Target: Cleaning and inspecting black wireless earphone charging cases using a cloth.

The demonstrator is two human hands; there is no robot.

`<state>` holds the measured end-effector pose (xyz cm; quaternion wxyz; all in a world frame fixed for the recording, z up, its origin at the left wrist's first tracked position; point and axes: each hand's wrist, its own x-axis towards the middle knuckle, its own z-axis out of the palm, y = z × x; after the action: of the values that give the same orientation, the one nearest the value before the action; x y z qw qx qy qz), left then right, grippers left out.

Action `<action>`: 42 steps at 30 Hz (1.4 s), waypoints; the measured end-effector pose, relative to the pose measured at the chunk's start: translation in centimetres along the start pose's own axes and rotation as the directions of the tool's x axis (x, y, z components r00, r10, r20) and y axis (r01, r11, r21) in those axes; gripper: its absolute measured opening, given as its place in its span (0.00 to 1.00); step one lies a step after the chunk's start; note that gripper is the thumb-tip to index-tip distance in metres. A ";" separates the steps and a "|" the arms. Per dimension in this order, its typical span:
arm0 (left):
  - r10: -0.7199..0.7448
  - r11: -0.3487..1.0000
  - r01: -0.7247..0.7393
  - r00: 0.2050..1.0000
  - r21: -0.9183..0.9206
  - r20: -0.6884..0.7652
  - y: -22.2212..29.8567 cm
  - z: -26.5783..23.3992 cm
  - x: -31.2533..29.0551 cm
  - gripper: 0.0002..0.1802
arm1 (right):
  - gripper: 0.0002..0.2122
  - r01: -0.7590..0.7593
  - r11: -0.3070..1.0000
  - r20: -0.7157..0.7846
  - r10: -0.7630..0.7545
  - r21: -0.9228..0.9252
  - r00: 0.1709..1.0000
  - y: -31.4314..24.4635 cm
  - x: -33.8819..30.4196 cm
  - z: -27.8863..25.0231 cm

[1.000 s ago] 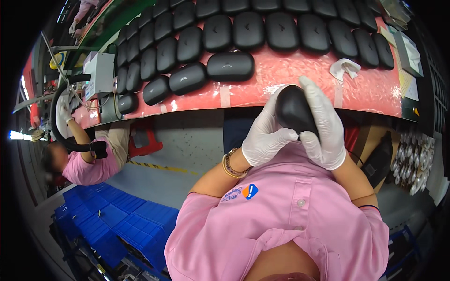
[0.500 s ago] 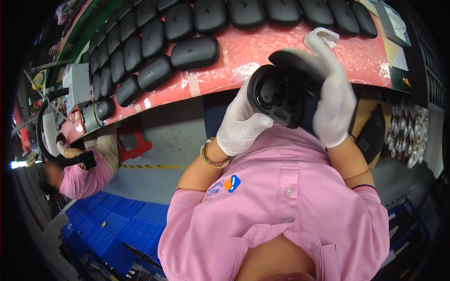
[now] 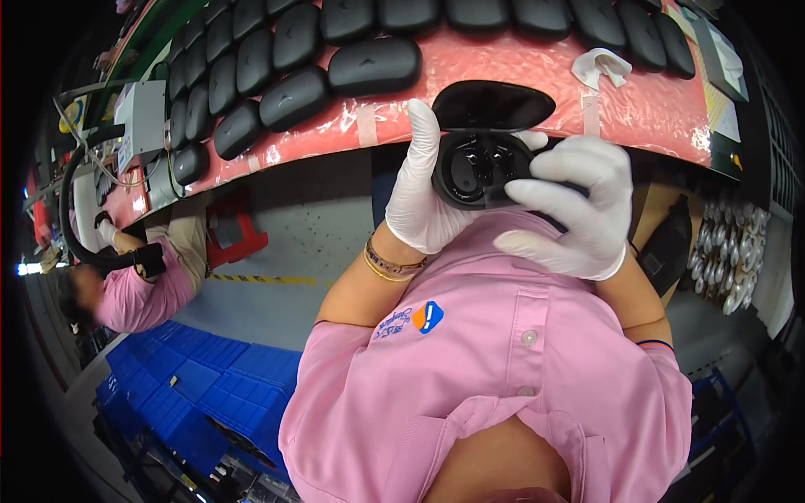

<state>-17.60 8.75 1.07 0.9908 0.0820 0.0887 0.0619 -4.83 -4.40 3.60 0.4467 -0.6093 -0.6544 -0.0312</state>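
In front of my chest an open black earphone case (image 3: 470, 201) is held level, its lid (image 3: 493, 94) raised on the far side. Glossy shaped wells (image 3: 482, 163) show inside. My white-gloved left hand (image 3: 423, 189) grips the case's left side, thumb stretched up beside the lid; its other fingers are mostly hidden underneath. Curled over the right side is my gloved right hand (image 3: 583, 205), fingertips against the rim. A gloved fingertip shows behind the right rear corner; whose hand it belongs to I cannot tell. Beyond the right hand, a crumpled white cloth (image 3: 600, 67) lies on the table.
Rows of closed black cases (image 3: 374, 67) line the far side of the pink-covered table (image 3: 503, 63). A grey box (image 3: 141, 117) stands at the left, near a seated co-worker (image 3: 147, 293) and a red stool (image 3: 239, 235). Blue bins (image 3: 193, 377) sit lower left.
My right hand has come down from beside the cloth to the case's right side. The case has turned from a tilt to nearly level, its lid now squarely behind it. The view has shifted slightly.
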 end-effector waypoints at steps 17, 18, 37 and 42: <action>0.169 0.879 -0.081 0.975 0.470 -0.148 10.4 -13.8 -16.2 0.56 | 0.08 0.076 0.969 0.191 -0.031 -0.233 0.981 6.0 2.4 4.5; 0.322 0.839 -0.098 0.882 0.535 -0.344 11.6 -17.2 -19.0 0.46 | 0.07 0.102 0.967 0.207 -0.053 -0.235 0.977 6.3 2.3 4.1; 0.804 0.546 -0.624 0.203 0.559 -0.559 30.4 -28.8 -40.0 0.28 | 0.02 -0.129 0.967 0.222 0.179 -0.220 0.959 6.2 4.2 5.3; 0.697 0.572 -0.731 0.196 0.371 -0.690 32.3 -26.4 -36.5 0.20 | 0.03 -0.009 0.948 0.260 0.097 -0.319 0.961 6.2 3.4 4.6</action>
<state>-61.65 39.36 -12.92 0.7003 0.0580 0.4599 0.5429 -1.70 2.51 -0.15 0.2504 -0.6887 -0.6794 -0.0389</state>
